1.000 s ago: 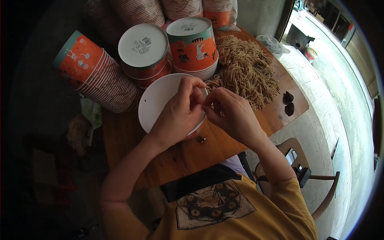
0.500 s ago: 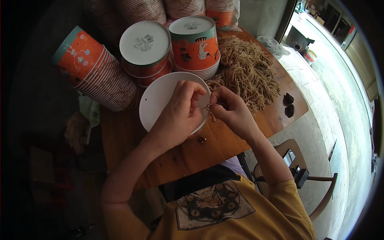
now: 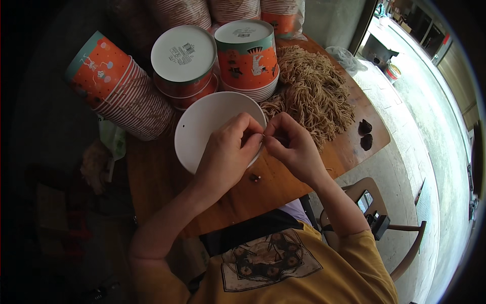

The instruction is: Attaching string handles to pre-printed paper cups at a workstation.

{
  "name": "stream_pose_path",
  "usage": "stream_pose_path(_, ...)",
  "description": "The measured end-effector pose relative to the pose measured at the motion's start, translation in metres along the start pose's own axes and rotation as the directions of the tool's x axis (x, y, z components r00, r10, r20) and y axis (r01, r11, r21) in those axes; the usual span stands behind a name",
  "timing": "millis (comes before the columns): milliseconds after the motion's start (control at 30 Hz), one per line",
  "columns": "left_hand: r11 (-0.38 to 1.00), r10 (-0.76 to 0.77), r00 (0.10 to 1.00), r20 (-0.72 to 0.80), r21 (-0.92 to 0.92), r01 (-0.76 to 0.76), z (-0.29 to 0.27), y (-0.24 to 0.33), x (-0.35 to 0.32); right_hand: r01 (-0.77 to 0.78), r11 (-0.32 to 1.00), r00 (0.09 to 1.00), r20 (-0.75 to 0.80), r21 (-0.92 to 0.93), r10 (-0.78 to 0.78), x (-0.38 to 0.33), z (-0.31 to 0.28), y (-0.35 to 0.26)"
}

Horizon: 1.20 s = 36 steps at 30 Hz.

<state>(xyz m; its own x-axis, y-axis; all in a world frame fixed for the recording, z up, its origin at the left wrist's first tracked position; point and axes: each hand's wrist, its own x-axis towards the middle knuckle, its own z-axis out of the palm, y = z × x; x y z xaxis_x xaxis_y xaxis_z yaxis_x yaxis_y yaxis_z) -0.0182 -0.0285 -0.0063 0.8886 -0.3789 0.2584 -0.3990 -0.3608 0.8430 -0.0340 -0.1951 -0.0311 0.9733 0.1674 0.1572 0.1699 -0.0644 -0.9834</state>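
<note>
A white round paper bucket [image 3: 198, 121] stands on the wooden table with its pale inside showing and a small dark hole in its left wall. At its right rim my left hand [image 3: 229, 152] and my right hand [image 3: 296, 149] meet, fingertips nearly touching. Each is closed in a pinch on a thin tan cord, most of which the fingers hide. Just beyond my right hand lies a big heap of tan cords [image 3: 319, 96]. Whether the cord passes through the bucket's wall cannot be made out.
Upside-down orange and green printed buckets [image 3: 248, 63] stand stacked behind, and another stack [image 3: 121, 86] leans at the left. Two dark lumps [image 3: 365, 135] lie by the table's right edge. A small dark object [image 3: 254, 178] sits before the bucket. A chair [image 3: 377, 202] stands at the right.
My left hand's raised fingers have come down and closed on the cord beside my right fingertips. The small cord loop seen between the hands before is now hidden.
</note>
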Motion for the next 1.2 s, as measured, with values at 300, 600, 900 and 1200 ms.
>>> stream_pose_path(300, 1.000, 0.003, 1.000, 0.014, 0.010, -0.003, 0.002, 0.005, 0.000, 0.033, 0.994, 0.998, -0.060, 0.107, -0.027, -0.007, 0.006, 0.012)
stream_pose_path(600, 0.985, -0.076, 0.991, 0.106, -0.145, 0.091, -0.004, 0.012, 0.004, 0.116, 0.980, 0.983, -0.161, 0.163, -0.089, -0.009, 0.011, 0.023)
stream_pose_path(900, 0.970, -0.083, 0.987, 0.138, -0.215, 0.112, -0.004, 0.006, 0.008, 0.106, 0.988, 0.983, -0.161, 0.114, -0.087, -0.013, 0.011, 0.019)
stream_pose_path(1200, 0.997, 0.065, 0.987, 0.146, 0.022, -0.069, -0.008, 0.013, 0.008, 0.145, 0.984, 0.967, -0.223, 0.104, -0.119, -0.012, 0.016, 0.024)
